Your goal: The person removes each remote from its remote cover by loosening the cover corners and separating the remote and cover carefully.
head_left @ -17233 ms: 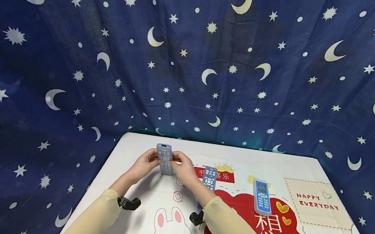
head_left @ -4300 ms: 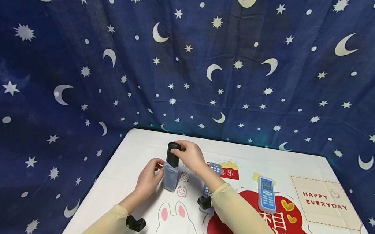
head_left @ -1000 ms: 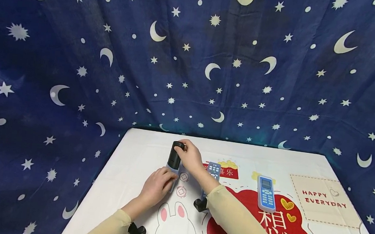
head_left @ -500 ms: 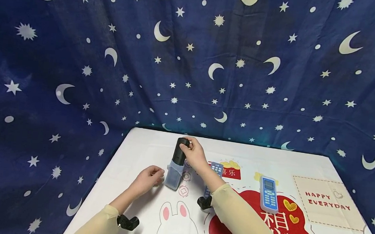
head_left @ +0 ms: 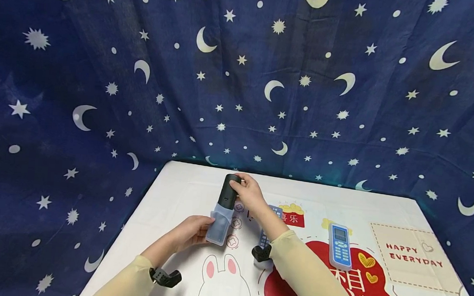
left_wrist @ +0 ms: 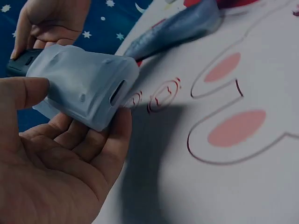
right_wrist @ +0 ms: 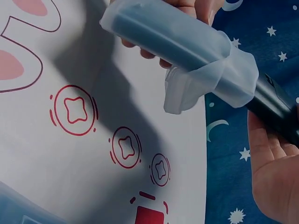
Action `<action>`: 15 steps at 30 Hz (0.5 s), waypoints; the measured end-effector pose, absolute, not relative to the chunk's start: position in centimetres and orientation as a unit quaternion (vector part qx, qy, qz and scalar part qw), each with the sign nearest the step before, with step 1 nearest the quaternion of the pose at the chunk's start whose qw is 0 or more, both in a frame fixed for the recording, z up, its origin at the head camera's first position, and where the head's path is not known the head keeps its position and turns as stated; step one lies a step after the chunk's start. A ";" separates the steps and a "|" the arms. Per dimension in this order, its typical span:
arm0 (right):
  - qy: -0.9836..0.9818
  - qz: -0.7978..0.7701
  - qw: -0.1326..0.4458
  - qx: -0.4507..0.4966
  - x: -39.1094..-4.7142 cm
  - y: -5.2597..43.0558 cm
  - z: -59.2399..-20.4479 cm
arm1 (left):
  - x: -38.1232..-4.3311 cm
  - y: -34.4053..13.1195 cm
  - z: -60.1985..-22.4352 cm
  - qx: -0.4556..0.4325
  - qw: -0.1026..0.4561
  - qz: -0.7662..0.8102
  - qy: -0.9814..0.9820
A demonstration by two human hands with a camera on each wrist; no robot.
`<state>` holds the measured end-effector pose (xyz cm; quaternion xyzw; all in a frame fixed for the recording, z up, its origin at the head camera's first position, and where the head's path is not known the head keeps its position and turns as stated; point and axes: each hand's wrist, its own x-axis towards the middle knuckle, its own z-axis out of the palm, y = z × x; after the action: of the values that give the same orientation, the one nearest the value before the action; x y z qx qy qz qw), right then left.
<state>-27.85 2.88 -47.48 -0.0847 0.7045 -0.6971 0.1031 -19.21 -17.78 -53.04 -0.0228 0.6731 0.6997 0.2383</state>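
Between my hands is a black remote control [head_left: 227, 193], partly inside a translucent silicone cover [head_left: 219, 228]. Its bare black back faces up at the far end. My right hand [head_left: 251, 194] grips that bare end from the right. My left hand [head_left: 192, 232] holds the cover's near part; in the left wrist view the thumb lies on top of the sleeve [left_wrist: 84, 84] and the fingers are beneath it. The right wrist view shows the sleeve's mouth [right_wrist: 236, 79] folded and bunched around the remote, with a loose flap [right_wrist: 180, 95] hanging down. The remote's buttons are hidden.
A second remote in a pale cover [head_left: 266, 236] lies right of my hands, partly under my right forearm. Farther right is a blue-and-white remote with a screen [head_left: 339, 246]. The printed white tablecloth [head_left: 175, 189] ends at a dark blue starry curtain [head_left: 241, 97].
Earlier the covered remote faced buttons-up in both hands; later its black end stuck out, back up. Half a second ago my left hand was off the cover; now it holds it again.
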 end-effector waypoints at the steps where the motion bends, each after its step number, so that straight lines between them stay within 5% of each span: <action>1: 0.706 -0.695 0.106 -0.082 -27.8 2.9 -47.5 | -19.2 -17.7 -53.0 -0.030 0.242 0.706 0.665; 15: 0.702 -0.689 0.161 -0.080 -28.0 2.9 -48.6 | -19.4 -16.9 -51.7 -0.001 0.290 0.725 0.625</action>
<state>-27.99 2.92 -48.61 -0.0796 0.7024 -0.6889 0.1605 -19.36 -16.90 -51.69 -0.0013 0.6250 0.7248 0.2899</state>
